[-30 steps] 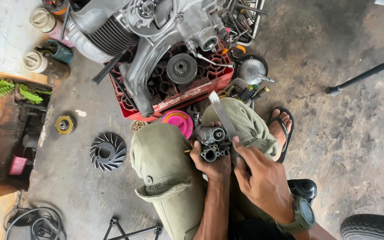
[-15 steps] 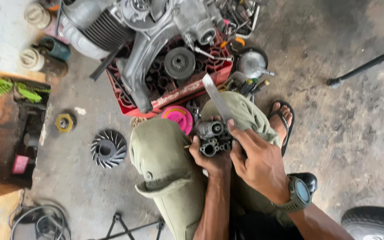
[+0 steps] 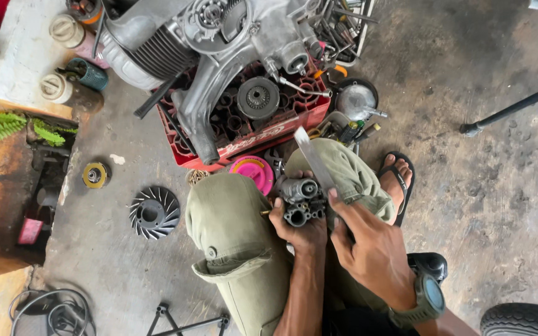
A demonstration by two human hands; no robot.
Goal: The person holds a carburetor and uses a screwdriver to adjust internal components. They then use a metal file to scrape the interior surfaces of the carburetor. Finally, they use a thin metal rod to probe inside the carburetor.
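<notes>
My left hand (image 3: 299, 225) grips a small grey metal carburetor (image 3: 302, 199) between my knees, which are covered by olive green trousers (image 3: 231, 236). My right hand (image 3: 372, 249), with a watch on the wrist, holds a flat metal blade (image 3: 314, 160). The blade's lower part rests against the carburetor's right side and its tip points up and away. Both hands touch the carburetor area.
A red crate (image 3: 244, 140) bearing a grey engine (image 3: 213, 43) stands ahead. A pink round lid (image 3: 253, 171), a finned fan wheel (image 3: 154, 213), a yellow disc (image 3: 95, 175), cans (image 3: 66, 30), a funnel (image 3: 356, 99) and loose tools lie around. A tyre (image 3: 524, 320) is at bottom right.
The view has shifted slightly. My right hand and blade have slid a little along the carburetor, which my left hand keeps holding in the same spot.
</notes>
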